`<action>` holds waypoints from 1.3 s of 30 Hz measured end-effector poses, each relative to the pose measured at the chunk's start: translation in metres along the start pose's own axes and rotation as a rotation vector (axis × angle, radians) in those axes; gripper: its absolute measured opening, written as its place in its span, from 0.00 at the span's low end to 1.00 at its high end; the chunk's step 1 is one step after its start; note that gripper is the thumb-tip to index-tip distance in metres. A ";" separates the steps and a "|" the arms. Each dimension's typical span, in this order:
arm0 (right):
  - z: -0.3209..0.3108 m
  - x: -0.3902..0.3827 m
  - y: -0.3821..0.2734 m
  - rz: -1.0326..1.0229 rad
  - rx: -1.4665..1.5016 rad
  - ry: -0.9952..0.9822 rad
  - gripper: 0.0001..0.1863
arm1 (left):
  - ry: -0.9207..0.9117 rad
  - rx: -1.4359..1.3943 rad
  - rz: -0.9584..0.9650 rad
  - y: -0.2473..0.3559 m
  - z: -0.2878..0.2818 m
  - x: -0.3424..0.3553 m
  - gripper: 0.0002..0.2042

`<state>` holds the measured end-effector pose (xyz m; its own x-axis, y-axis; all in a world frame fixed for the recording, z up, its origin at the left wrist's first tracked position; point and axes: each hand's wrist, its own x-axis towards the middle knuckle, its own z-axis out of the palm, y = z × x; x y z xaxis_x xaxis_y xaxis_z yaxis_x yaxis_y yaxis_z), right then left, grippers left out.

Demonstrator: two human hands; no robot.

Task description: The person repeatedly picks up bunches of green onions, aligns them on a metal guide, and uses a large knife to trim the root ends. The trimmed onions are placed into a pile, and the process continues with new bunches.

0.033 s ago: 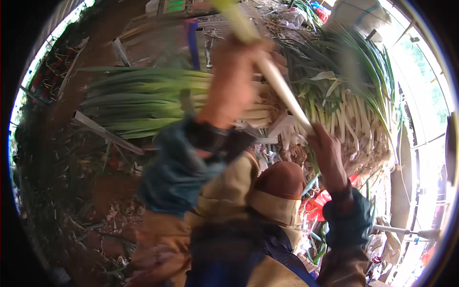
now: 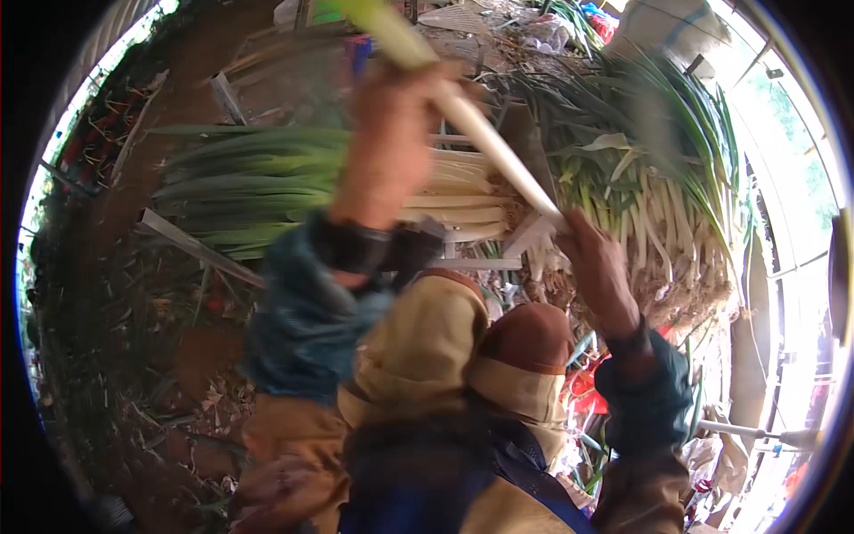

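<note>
A long leek slants across the view in front of me, its green end up at the top left and its white root end low on the right. My left hand, blurred by motion, is wrapped round the shaft near the green part. At the root end, my right hand grips the leek with closed fingers. Below and behind my left hand lies a neat stack of leeks, leaves to the left and white shafts to the right; my left forearm hides part of it.
Metal or wooden bars frame the stack. On the right, a heap of untrimmed leeks shows its hairy roots. A white sack stands at the far right. Plant scraps litter the ground at left, and red plastic lies beside my knee.
My left hand has shifted left with the leek, uncovering more white shafts of the stack. The right hand has moved slightly up and left, still on the root end.
</note>
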<state>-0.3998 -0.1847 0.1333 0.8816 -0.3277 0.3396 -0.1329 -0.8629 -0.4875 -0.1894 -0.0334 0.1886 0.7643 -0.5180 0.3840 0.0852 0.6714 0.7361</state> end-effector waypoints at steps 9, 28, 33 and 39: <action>0.171 0.115 0.070 -0.022 -0.525 -0.248 0.05 | 0.220 0.911 -0.649 -0.007 -0.196 -0.026 0.17; 0.207 0.125 0.079 -0.159 -0.957 -0.593 0.09 | -0.573 2.185 0.111 -0.103 -0.275 -0.017 0.25; 0.114 0.145 0.065 -0.328 -0.189 -0.300 0.13 | -0.565 2.192 0.183 -0.105 -0.298 -0.017 0.25; 0.043 0.088 0.172 0.080 0.125 0.165 0.10 | -0.633 2.212 0.118 -0.106 -0.287 -0.014 0.24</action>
<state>-0.3257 -0.3456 0.0448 0.7832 -0.4608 0.4174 -0.1335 -0.7804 -0.6109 -0.0255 0.0543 -0.0548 0.4476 -0.8722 0.1974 -0.8530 -0.4827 -0.1983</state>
